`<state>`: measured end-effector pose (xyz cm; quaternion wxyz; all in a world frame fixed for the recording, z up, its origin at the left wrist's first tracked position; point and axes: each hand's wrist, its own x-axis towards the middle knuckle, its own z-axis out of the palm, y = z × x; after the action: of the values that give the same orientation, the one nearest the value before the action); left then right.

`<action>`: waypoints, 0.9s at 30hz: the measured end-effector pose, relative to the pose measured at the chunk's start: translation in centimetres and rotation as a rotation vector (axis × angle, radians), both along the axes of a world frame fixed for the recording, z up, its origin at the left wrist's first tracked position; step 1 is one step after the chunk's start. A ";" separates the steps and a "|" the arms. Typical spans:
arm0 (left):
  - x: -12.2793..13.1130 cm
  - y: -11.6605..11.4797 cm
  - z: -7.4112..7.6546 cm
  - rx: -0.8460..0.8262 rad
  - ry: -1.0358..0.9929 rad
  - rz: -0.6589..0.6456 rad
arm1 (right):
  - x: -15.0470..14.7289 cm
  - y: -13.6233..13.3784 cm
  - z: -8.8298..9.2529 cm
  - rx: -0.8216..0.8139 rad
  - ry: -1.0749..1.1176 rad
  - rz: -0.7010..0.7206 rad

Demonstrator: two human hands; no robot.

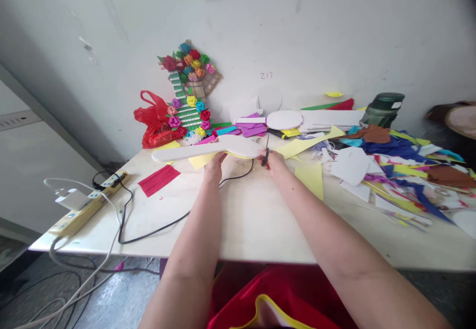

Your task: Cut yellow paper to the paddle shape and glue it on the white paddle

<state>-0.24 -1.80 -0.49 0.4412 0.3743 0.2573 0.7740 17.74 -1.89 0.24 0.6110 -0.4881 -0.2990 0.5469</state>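
Note:
My left hand [213, 167] is closed on a white paddle-shaped cutout [241, 146] from below, near where its long handle meets the rounded end. Yellow shows along the cutout's lower edge. In my right hand [274, 161] is a pair of scissors [266, 156] with dark handles, the blades pointing up and away. The right fingertips are close to the cutout's rounded end; whether they touch it I cannot tell. Yellow paper [310, 178] lies beyond and beside my hands, and a red paper piece [159, 180] is to the left.
Paper scraps [401, 170] heap up on the right. Another white paddle shape [284, 119] lies at the back, near a green jar [383, 110]. Paper-flower decorations [189, 91] and a red bag [152, 121] stand by the wall. A power strip [96, 200] with cables runs along the left edge.

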 end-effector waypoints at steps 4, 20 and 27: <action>-0.3 0.2 -0.1 0.004 -0.044 -0.005 | 0.0 -0.1 0.3 0.088 -0.051 -0.050; -1.0 0.2 -0.2 -0.021 -0.125 -0.075 | 1.5 -2.7 2.4 0.273 -0.510 1.103; -1.0 0.0 -0.3 -0.018 -0.109 -0.123 | 1.1 -1.7 1.2 0.218 -0.603 1.071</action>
<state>-1.19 -1.78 -0.75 0.5044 0.3429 0.2163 0.7624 18.87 -3.59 1.42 0.1871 -0.3382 -0.7156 0.5818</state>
